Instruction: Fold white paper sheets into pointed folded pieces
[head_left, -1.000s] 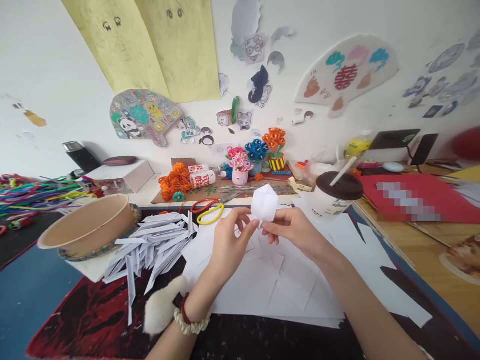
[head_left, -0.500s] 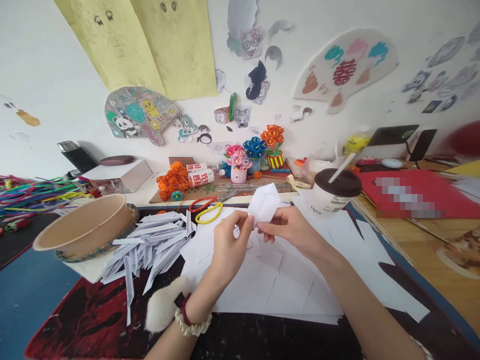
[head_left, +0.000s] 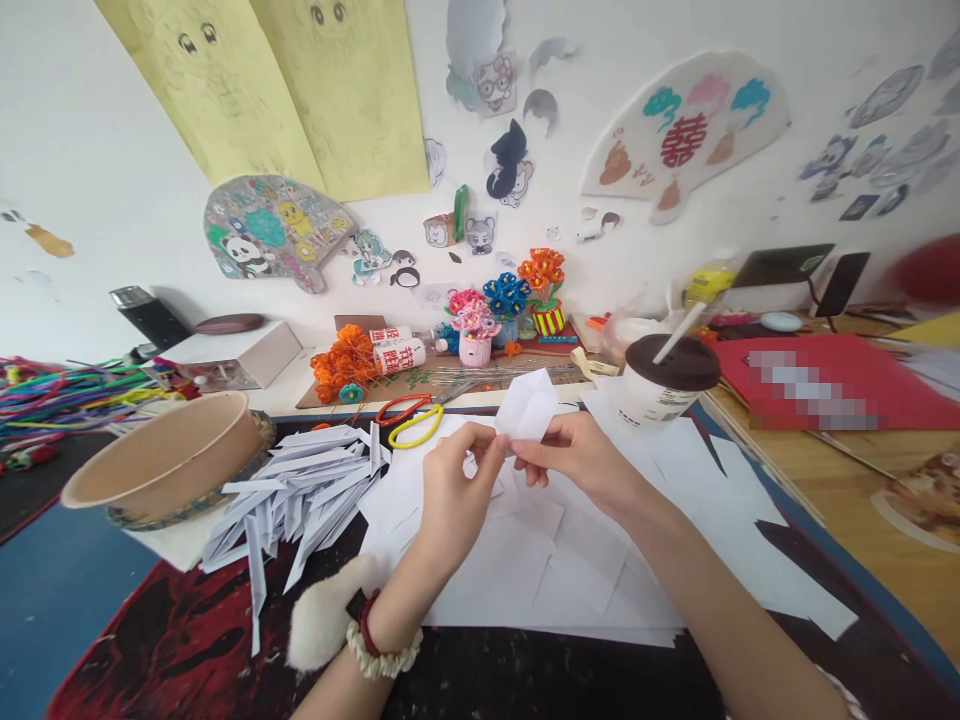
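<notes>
While both hands [head_left: 517, 465] pinch it—folded paper [head_left: 527, 404] points up.

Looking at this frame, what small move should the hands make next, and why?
Probably a light pinch along the lower edge of the folded paper, to firm it: fingers of the left hand and right hand already meet there, while the creased upper part stands free above them.

Both bare forearms reach forward, converging. The bare left hand [head_left: 463, 475] has thumb and index fingertips pinched; the bare right hand [head_left: 574, 450], close beside it, bends its fingers inward, thumb extended toward the left fingertips.
</notes>
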